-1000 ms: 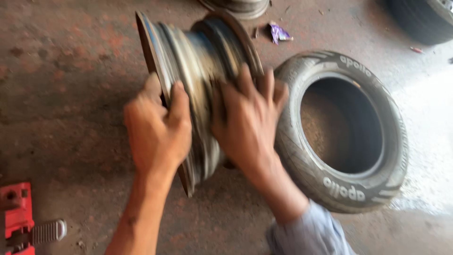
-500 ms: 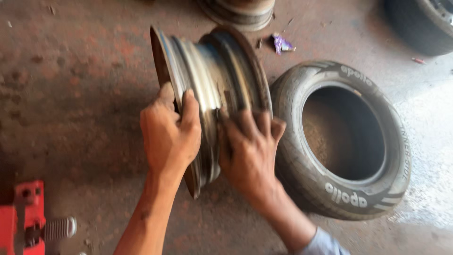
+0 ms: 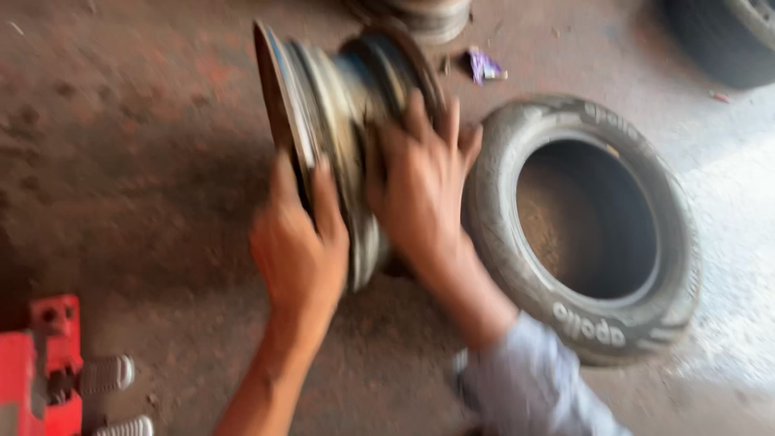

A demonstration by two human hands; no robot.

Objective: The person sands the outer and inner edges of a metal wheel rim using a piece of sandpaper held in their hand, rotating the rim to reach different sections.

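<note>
Standing on edge on the concrete floor (image 3: 121, 161) beside a tyre (image 3: 589, 234), the bare steel wheel rim (image 3: 339, 121) looks heavy, rigid; left hand (image 3: 299, 250) and right hand (image 3: 424, 186) fingers spread, gripping its flanges.

I see both of my arms reaching forward from the bottom of the view. My left hand (image 3: 299, 250) is raised at the end of a bare forearm, its fingers (image 3: 327, 194) pointing up and held close together, thumb just left of them. My right hand (image 3: 420, 190) sits just right of those fingers and slightly higher, back toward me, fingers spread and curled forward. A pale sleeve covers my right forearm. Both hands are motion-blurred.
</note>
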